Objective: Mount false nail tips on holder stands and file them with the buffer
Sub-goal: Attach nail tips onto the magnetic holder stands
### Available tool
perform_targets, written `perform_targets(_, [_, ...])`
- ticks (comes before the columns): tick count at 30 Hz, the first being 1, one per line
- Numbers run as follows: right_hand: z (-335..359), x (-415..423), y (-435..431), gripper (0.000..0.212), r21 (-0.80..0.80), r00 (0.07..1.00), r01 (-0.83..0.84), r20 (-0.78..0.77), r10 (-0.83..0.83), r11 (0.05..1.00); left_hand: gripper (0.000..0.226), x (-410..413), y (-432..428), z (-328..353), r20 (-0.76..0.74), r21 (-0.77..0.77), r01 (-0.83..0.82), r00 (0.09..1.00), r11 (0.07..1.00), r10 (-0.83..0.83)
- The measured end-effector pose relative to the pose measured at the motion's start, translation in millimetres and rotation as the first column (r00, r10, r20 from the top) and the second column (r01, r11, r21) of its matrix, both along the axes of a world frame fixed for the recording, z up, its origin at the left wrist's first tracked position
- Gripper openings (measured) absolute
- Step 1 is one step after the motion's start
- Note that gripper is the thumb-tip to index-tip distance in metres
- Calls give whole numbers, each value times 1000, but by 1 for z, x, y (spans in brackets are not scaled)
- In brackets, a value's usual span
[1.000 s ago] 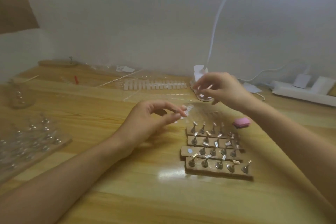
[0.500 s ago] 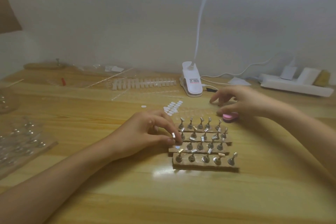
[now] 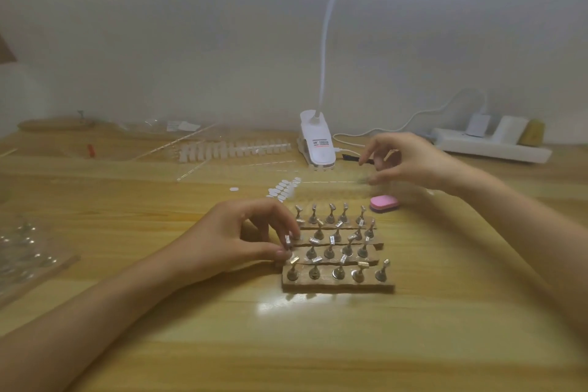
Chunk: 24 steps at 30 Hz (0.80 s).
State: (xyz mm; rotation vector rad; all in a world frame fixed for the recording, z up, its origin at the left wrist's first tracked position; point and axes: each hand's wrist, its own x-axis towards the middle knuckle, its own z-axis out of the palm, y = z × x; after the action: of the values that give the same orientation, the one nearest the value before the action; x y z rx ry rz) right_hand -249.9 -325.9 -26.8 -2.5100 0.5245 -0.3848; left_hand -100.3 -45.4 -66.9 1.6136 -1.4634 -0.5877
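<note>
Metal stands (image 3: 330, 252) upright; pink buffer (image 3: 384, 203) beside

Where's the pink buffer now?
Head view, right of centre: the pink oval buffer lies on the wooden table beside the back row of metal holder stands, near the right hand.

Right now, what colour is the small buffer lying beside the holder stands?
The buffer is pink; the head view shows it best.
</note>
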Motion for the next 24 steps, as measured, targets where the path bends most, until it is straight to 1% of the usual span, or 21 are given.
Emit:
perform_targets(2, [8,-10,-2,23,50,998,-14,65,11,999,32,4,2,4,52,25,2,999,1000,-3])
perform_targets(4, [16,-21,-4,15,84,990,-1,138,-10,996,42,4,4,5,147,60,16,989,998,-24])
perform_targets(5, [19,-27,-4,12,104,984,12,175,-30,994,45,3,4,4,197,62,15,980,998,-27])
perform_targets(7, [22,-38,-3,11,152,974,33,218,-66,988,41,-1,3,1,269,17,-19,963,1000,13])
perform_targets(9, [20,-51,1,8,224,970,30,227,-82,974,33,-5,1,-3,286,-40,-75,955,996,83])
perform_targets(10, [18,-57,4,7,290,967,19,237,-91,957,30,-6,1,-4,292,-66,-102,949,993,118])
perform_targets(13, [10,-75,11,17,510,960,-30,255,-117,860,28,-11,-3,-9,275,-118,-193,936,974,219])
perform_targets(15, [4,-83,14,20,588,961,-55,252,-117,807,31,-13,-8,-12,233,-126,-240,936,963,264])
perform_targets(16, [1,-86,15,19,606,963,-63,245,-111,793,33,-13,-12,-13,225,-127,-256,934,958,279])
perform_targets(18, [-2,-90,16,16,597,970,-75,228,-79,799,35,-11,-20,-12,231,-120,-289,923,950,309])
perform_targets(20, [-4,-91,17,13,554,978,-93,207,-30,827,35,-6,-30,-10,253,-97,-310,911,946,325])
perform_targets(22, [-5,-89,20,17,500,981,-109,194,12,859,35,-1,-40,-7,292,-83,-327,895,941,337])
perform_targets(24, [-7,-85,23,21,454,979,-127,199,38,882,35,1,-49,-5,274,-80,-346,894,935,354])
